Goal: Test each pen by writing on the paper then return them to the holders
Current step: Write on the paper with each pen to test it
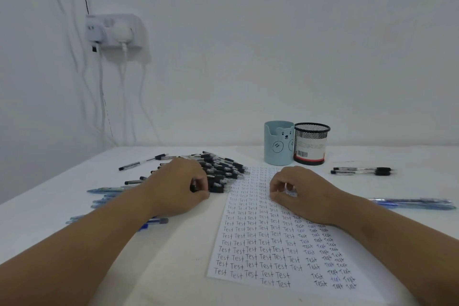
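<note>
Two holders stand empty at the far side of the table [173, 268]: a blue bear holder [278, 144] and, touching it on the right, a black mesh holder [311, 144]. Left hand [177, 186] rests at the near edge of the pile of black pens [221, 169], fingertips curled onto one pen's black end; it appears pinched, though the knuckles hide the contact. Right hand [301, 194] lies on the paper [263, 243] (rows of "Test" nearly fill it), fingers loosely curled, holding nothing. Blue pens [106, 194] lie left of the left forearm. More blue pens [417, 202] and two black pens [362, 171] lie right of the paper.
</note>
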Tool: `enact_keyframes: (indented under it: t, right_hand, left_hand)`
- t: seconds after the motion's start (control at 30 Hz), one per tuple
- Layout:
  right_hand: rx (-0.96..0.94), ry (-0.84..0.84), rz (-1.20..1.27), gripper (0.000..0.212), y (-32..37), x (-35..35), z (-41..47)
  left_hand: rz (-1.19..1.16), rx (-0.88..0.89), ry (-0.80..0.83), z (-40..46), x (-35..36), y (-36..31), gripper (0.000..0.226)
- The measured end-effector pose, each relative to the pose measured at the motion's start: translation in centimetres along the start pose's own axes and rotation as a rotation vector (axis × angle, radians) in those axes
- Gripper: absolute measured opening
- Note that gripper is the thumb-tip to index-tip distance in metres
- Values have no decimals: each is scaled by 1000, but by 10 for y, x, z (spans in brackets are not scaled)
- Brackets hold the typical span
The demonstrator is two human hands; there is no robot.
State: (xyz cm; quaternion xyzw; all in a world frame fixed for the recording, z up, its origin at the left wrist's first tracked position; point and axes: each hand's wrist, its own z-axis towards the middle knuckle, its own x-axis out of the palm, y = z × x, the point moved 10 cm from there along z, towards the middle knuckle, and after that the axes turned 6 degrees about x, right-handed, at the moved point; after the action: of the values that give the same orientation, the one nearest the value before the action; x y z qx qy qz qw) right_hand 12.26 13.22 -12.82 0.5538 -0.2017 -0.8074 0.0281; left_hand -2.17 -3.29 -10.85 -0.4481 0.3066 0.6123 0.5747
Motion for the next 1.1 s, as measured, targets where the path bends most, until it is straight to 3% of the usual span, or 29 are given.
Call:
enact_keyframes:
  t: [0.13,0.3,0.6,0.7,0.77,0.87,0.93,1.1]
  right_hand:
    - [1,-4,3,7,-1,0,0]
    - [12,-5,3,8,-2,1,0]
    - [32,-3,6,8,-1,-3,-2]
    - [63,15,-1,9,-3,-3,-2]
    - [102,5,62,13,-6,-6,-3]
    - [231,-56,332,24,-17,-14,-7]
    - [295,-134,526,30,-25,-21,-7]
    - [432,-277,1147,22,-47,-28,-6]
  left_hand:
    - [32,72,-36,1,1,-7,11]
    - [-83,48,-245,4,-22,-14,15]
    - [-619,-147,-768,10,-74,-15,15]
    - [-928,-252,-915,18,-66,-10,14]
    - [-1166,-387,-914,28,-41,-5,13]
    - [-1461,-567,-773,44,7,-10,7]
    - [-1480,-579,-651,46,28,-16,5]
    - [-1407,-467,-443,51,46,-29,16]
